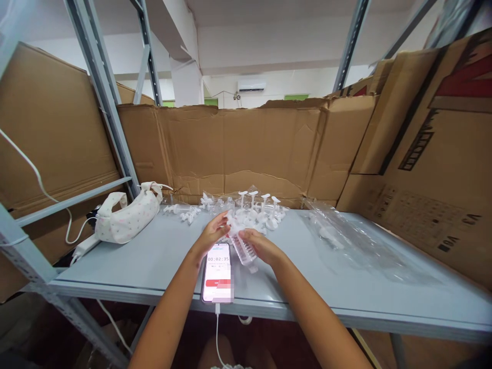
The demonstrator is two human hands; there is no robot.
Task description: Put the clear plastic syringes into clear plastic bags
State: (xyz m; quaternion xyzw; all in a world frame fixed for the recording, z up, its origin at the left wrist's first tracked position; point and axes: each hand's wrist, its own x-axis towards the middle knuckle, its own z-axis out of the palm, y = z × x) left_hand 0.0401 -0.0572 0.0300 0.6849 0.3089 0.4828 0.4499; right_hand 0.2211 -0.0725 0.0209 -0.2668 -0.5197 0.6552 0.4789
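Note:
Over the front middle of the table, both my hands are closed around a clear ribbed plastic tube [243, 250] with white plastic at its upper end. My left hand [213, 233] grips the white upper end from the left. My right hand [261, 245] pinches the tube from the right, thumb toward its top. The tube tilts, its lower end pointing down and right. Just behind my hands lies a pile of white plastic parts [272, 220], with several T-shaped white pieces [265, 198] standing up at its back. My fingers hide part of the white end.
A phone [217, 271] showing a timer lies by my left wrist, its white cable [217, 328] hanging off the front edge. Clear plastic bags [346, 236] lie at right. A white fabric pouch [126, 218] sits at left. Cardboard walls [246, 143] and metal posts [111, 102] enclose the table.

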